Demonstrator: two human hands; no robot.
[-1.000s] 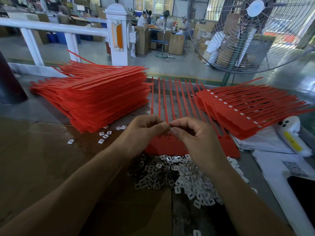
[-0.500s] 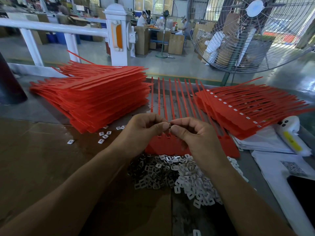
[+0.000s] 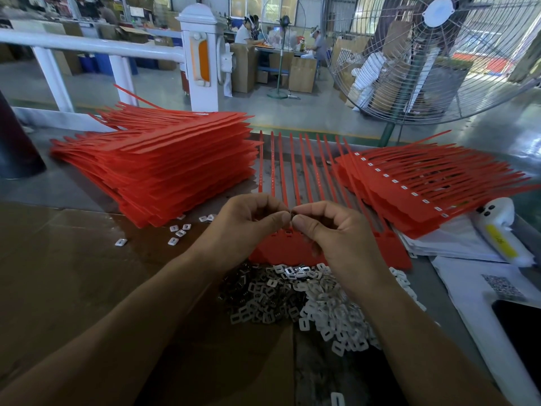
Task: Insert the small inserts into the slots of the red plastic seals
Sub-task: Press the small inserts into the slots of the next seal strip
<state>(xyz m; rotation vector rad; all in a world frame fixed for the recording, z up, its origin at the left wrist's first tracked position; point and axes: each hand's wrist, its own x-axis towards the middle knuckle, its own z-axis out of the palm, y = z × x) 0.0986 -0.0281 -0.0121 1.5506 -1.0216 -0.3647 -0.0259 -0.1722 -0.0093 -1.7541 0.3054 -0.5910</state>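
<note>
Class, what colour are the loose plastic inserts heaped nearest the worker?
White, in the head view: small rectangular plastic inserts.

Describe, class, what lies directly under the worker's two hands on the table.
Under the left hand and right hand lies a flat row of red seals. Nearer the worker sits the pile of small inserts. The hands hide part of the seals' slotted ends.

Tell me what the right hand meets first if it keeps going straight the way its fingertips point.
The right hand points left, so it likely meets the left hand first; both pinch one small insert between them, fingertips nearly touching. Depth is hard to judge.
</note>
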